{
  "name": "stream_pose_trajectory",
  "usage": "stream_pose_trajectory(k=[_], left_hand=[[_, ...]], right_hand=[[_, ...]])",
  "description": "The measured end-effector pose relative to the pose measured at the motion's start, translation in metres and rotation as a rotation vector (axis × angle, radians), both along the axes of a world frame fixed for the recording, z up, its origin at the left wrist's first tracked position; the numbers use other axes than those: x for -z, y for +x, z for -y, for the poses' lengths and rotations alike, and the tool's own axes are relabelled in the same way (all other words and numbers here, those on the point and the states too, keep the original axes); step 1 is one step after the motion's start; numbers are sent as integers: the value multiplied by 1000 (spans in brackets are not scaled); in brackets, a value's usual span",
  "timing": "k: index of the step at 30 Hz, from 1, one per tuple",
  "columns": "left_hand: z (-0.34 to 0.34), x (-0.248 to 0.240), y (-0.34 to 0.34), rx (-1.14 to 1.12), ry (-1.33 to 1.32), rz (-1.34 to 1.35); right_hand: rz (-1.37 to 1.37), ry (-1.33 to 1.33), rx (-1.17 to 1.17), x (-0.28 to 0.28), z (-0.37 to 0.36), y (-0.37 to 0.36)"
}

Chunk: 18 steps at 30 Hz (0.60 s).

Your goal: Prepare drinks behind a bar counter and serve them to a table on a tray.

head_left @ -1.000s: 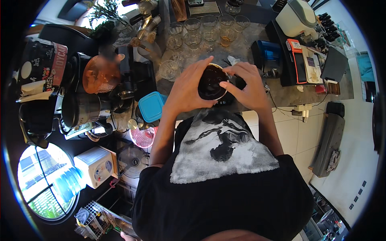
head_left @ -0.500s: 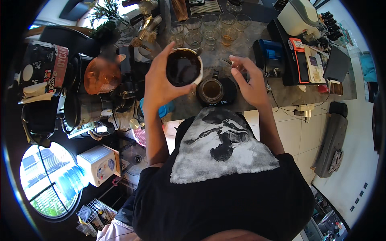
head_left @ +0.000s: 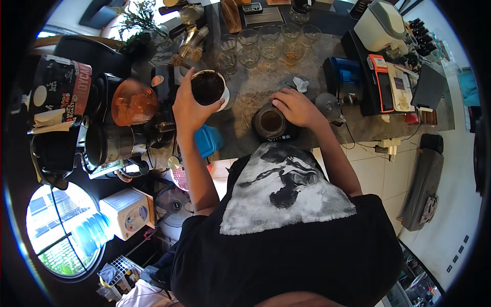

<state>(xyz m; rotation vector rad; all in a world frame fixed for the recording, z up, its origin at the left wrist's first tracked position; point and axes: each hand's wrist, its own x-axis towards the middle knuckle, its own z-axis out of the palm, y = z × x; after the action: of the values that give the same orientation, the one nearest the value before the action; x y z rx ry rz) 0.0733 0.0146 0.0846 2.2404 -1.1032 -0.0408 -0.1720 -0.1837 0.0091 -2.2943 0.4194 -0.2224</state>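
Note:
My left hand point(head_left: 190, 112) is closed around a white coffee dripper point(head_left: 226, 97), tilted and raised over the left of the counter. Wet dark coffee grounds point(head_left: 208, 87) fill it. On a black scale point(head_left: 290, 132) near the counter's front edge stands a glass coffee server point(head_left: 271, 123) with brown liquid inside. My right hand point(head_left: 299, 108) reaches over the server's far right side, fingers curled at its handle, which they hide.
Several clear glasses point(head_left: 270, 48) stand in rows at the back. A crumpled white tissue point(head_left: 300, 84) and a round grey kettle point(head_left: 328, 106) lie beyond and beside my right hand. A blue container point(head_left: 208, 141) sits by my left forearm. Equipment crowds the left side.
My left hand has carried the dripper left and a little lower, away from the server. My right hand has come down and left onto the server's handle. The tissue and kettle are now uncovered.

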Motion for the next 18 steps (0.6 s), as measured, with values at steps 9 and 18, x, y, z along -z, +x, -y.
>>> stream_pose_trajectory(k=[9,18], left_hand=[[7,6,1,12,-14,-34],[3,11,0,49,-42,-67]], right_hand=[[121,336,162,54,-9,19],[187,732,222,78,-5,26]])
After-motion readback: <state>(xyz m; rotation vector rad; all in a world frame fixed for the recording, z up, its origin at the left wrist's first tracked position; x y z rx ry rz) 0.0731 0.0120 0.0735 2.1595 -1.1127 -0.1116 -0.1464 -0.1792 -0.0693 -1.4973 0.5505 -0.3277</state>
